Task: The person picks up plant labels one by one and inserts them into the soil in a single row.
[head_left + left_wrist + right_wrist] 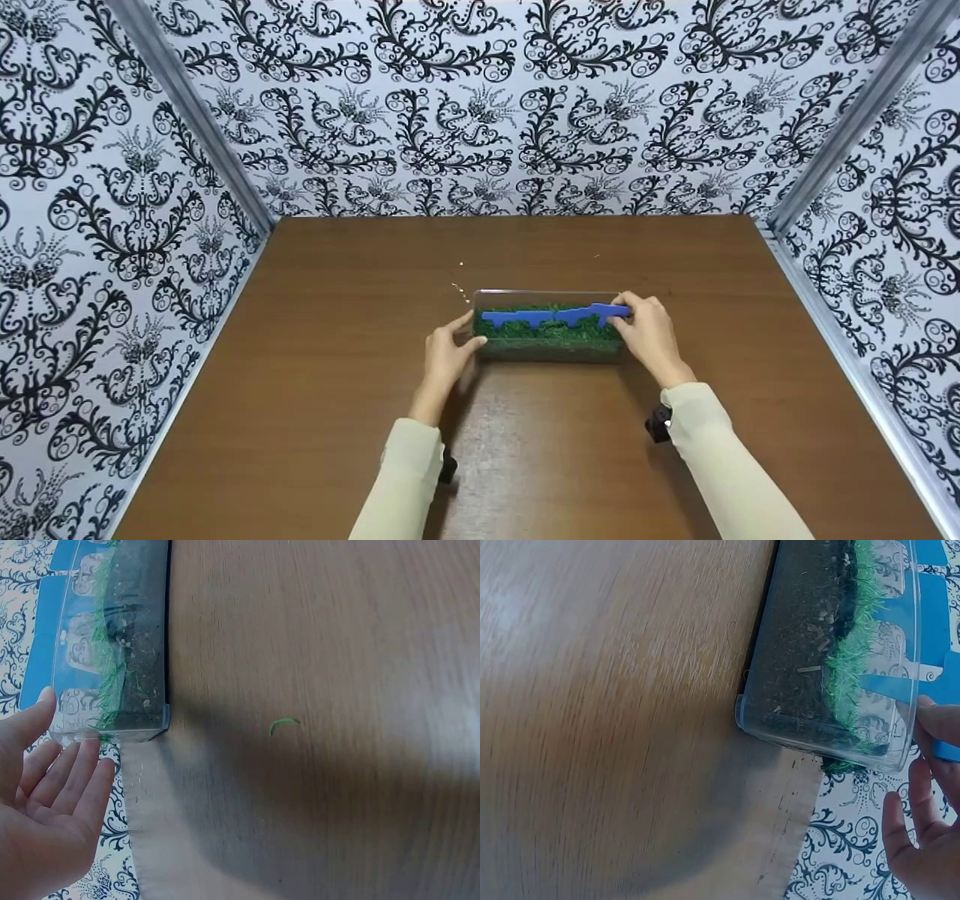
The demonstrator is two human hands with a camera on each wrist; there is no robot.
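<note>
A clear plastic box (547,351) stands on the brown table, with dark soil (795,652) and green artificial grass (847,667) inside. A long blue cut-out piece (517,318) with leg-like prongs stands lengthwise in it; prongs reach down to the grass. My right hand (651,334) pinches the raised right end of this piece between thumb and fingers, at the box's right wall. At the opposite end my left hand (448,356) touches the box's left wall, thumb at the near corner and fingers spread and fairly straight.
A loose green grass strand (283,722) lies on the table (337,375) in front of the box. Small pale bits (460,292) are scattered behind it. Black-and-white patterned walls (450,112) with grey metal corner posts (191,112) enclose the table.
</note>
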